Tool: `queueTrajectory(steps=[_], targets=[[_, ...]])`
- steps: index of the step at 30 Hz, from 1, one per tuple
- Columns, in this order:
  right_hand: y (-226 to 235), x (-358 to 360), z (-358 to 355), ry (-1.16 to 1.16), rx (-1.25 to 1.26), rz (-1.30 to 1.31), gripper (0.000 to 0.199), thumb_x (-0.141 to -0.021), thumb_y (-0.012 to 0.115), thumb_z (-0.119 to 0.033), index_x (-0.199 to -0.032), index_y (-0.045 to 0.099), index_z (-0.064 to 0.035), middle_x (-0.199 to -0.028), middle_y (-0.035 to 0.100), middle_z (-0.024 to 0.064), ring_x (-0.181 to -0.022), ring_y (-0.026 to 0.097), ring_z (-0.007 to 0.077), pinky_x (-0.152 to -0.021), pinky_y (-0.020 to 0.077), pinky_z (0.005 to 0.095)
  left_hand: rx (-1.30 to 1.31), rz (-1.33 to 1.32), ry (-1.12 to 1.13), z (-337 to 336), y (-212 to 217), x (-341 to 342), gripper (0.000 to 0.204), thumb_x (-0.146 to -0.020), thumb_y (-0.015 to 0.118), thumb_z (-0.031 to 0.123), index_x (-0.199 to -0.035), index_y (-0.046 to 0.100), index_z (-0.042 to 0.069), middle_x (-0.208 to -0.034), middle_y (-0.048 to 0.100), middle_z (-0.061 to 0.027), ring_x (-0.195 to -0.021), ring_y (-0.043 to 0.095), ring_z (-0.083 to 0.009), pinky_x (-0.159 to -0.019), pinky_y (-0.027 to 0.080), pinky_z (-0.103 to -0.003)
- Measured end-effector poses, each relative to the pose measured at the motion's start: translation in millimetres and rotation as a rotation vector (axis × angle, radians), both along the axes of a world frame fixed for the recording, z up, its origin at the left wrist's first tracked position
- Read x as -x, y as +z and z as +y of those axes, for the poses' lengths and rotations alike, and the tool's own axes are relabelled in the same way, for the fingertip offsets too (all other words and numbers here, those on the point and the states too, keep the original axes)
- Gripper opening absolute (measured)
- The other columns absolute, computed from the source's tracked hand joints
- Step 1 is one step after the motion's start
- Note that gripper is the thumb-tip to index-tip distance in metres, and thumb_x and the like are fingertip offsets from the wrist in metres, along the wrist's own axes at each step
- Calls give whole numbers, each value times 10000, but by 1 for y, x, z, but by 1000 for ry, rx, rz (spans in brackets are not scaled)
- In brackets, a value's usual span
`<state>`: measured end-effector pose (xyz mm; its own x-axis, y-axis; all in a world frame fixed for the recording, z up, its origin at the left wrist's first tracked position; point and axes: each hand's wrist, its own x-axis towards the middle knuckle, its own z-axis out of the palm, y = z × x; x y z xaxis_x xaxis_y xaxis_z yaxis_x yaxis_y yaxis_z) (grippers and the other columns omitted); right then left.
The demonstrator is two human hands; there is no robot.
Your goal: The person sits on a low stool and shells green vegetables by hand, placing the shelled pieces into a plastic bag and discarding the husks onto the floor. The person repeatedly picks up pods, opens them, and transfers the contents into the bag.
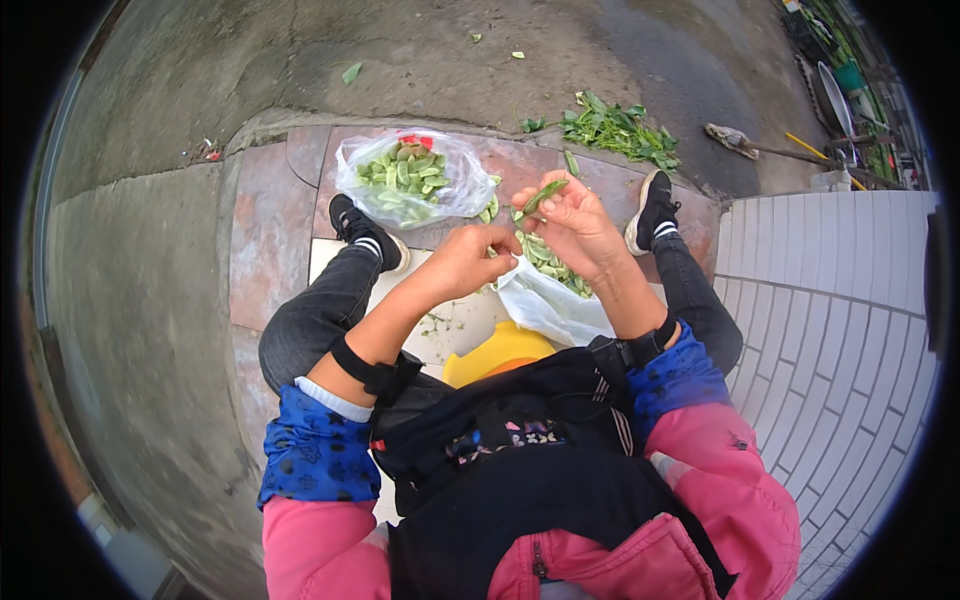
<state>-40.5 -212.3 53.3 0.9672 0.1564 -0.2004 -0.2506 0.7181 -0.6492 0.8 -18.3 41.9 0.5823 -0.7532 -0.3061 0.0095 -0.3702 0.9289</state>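
My right hand [578,232] is raised between my knees, pinching a flat green bean pod [545,196] between thumb and fingers. Just left of it and slightly lower is my left hand [468,262], its thumb and fingertips pressed together. Whatever sits between those fingertips is too small to make out. Beyond my left hand, an open clear plastic bag [464,172] holds a heap of flat green pods [402,172]. Under my hands lies a whitish plastic bag [548,304] with more bean pieces [546,258] at its mouth, partly hidden by my right hand.
Several loose pods lie on the tiles between the bags. A yellow stool [492,352] shows below my hands. Leafy green stems [622,134] are piled beyond my right shoe [656,208]. A long-handled tool [735,140] lies at the far right, past a white-tiled surface [830,330].
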Motion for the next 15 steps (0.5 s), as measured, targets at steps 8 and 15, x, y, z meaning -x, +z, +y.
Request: queueTrajectory(steps=[8, 15], targets=[[-12, -4, 9, 12, 11, -95, 206, -863, 661, -21, -1027, 563, -97, -1079, 665, 131, -984, 630, 231, -895, 485, 401, 359, 434, 278, 1, 19, -8, 247, -979, 539, 175, -1128, 618, -6, -922, 652, -26, -687, 562, -57, -687, 533, -232], [-18, -7, 15, 49, 105, -226, 163, -861, 663, -28, -984, 571, -85, -1054, 668, 105, -1095, 574, 238, -992, 428, 409, 381, 436, 228, 13, 18, -9, 242, -979, 527, 153, -1110, 655, -5, -824, 660, -25, -655, 598, -71, -622, 512, -216]])
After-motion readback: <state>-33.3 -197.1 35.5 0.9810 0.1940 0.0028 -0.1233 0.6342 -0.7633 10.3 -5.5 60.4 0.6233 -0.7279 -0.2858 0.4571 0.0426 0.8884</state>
